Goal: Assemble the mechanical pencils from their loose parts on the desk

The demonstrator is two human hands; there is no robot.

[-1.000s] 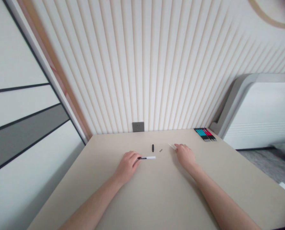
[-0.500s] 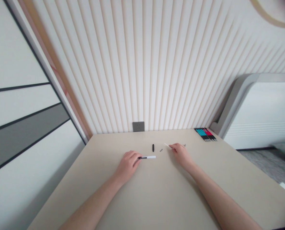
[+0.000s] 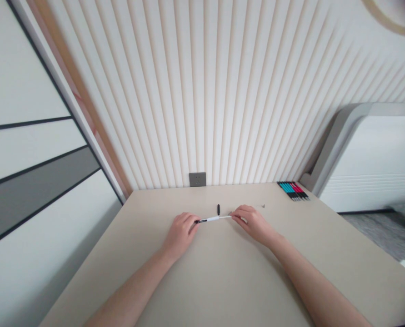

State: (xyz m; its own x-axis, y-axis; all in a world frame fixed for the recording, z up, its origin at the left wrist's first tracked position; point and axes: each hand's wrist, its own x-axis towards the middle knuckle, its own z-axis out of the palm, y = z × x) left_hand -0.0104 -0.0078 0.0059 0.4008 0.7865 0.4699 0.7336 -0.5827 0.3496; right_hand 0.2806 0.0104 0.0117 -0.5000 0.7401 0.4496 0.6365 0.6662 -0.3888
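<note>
My left hand (image 3: 181, 232) is closed on the black end of a white pen barrel (image 3: 212, 219), which points right and tilts slightly up. My right hand (image 3: 252, 222) pinches a thin white pen refill (image 3: 225, 216); its left end meets the open right end of the barrel. How far the refill sits inside cannot be made out. Just behind the barrel lies a short black pen part (image 3: 218, 209). A small grey piece (image 3: 230, 213), probably a spring, is partly covered by my right fingertips. Farther right on the table rests a tiny metallic part (image 3: 263, 206).
Several pens (image 3: 293, 190) with turquoise, red and black bodies lie in a row at the table's back right. The beige table (image 3: 202, 281) meets a ribbed wall with a grey socket (image 3: 197, 179). A white cabinet stands left, a bed headboard (image 3: 369, 154) right.
My right hand has moved left and slightly down, bringing the refill to the barrel's open end. The barrel has tilted up a little at its right end; my left hand still grips it.
</note>
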